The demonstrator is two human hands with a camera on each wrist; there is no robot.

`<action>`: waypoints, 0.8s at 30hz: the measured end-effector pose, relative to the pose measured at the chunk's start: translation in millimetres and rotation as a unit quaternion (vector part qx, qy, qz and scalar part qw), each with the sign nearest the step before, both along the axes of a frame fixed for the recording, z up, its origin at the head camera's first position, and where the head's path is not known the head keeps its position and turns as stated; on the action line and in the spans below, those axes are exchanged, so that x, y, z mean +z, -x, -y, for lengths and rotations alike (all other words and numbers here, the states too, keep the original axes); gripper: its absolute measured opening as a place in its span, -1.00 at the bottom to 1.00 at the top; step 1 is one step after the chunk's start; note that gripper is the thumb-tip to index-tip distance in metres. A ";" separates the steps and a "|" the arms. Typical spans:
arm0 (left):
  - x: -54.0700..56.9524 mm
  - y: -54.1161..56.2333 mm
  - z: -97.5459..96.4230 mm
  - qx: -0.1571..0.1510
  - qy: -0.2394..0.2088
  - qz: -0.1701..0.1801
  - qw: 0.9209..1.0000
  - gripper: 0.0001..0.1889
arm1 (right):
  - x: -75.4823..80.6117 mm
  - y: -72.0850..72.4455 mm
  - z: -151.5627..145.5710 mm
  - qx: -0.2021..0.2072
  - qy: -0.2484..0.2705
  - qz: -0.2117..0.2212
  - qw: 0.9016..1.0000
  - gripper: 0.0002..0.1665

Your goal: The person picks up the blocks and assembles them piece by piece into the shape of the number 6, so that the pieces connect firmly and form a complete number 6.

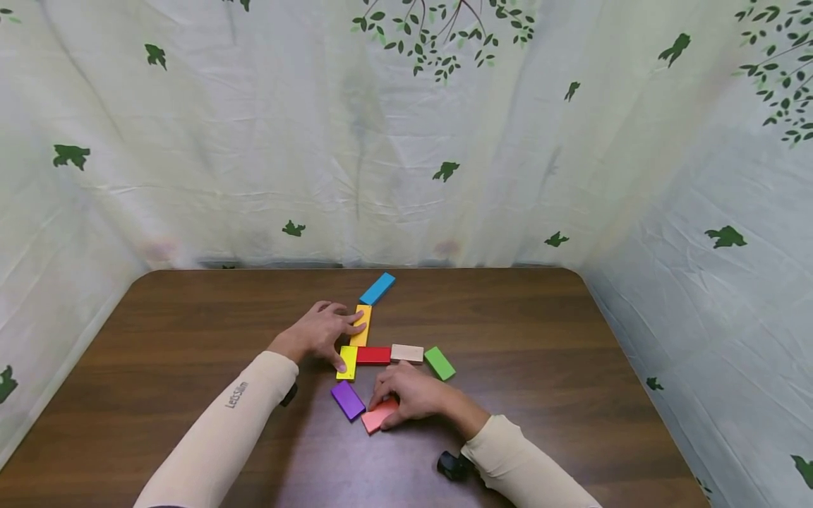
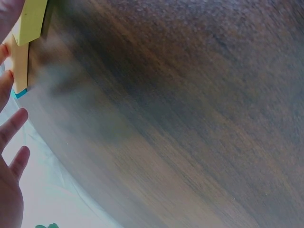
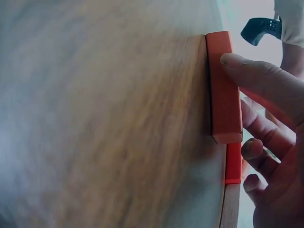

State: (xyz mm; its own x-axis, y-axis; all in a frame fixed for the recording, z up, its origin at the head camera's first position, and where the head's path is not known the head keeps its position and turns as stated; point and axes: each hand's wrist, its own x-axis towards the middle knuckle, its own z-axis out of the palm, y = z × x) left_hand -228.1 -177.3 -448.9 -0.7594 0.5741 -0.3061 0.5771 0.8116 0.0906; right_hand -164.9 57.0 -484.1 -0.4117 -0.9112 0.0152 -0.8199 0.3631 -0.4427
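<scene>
My left hand (image 1: 320,330) spreads over the line's left side, its thumb at a yellow block (image 1: 345,361) and its fingertips touching an orange-yellow block (image 1: 359,337) just beyond. With my right hand (image 1: 413,392) I pinch a salmon-coloured block (image 1: 375,419) between thumb and fingers, at the near end of a purple block (image 1: 348,401). The right wrist view shows the thumb pressed on the broad side of the salmon block (image 3: 222,104). A red block (image 1: 373,355) lies beside the yellow one, followed by a beige block (image 1: 407,353).
A blue block (image 1: 377,288) lies slanted beyond the orange-yellow one. Tilted at the right end is a green block (image 1: 440,363). All lie on a brown wooden table (image 1: 540,395), with a white leaf-patterned curtain (image 1: 254,169) behind it.
</scene>
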 end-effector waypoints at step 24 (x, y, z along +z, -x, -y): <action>-1.5 0.8 0.3 0.006 -0.004 0.005 1.000 -0.05 | 2.6 -8.0 2.0 -0.051 -0.008 0.014 0.999 -0.69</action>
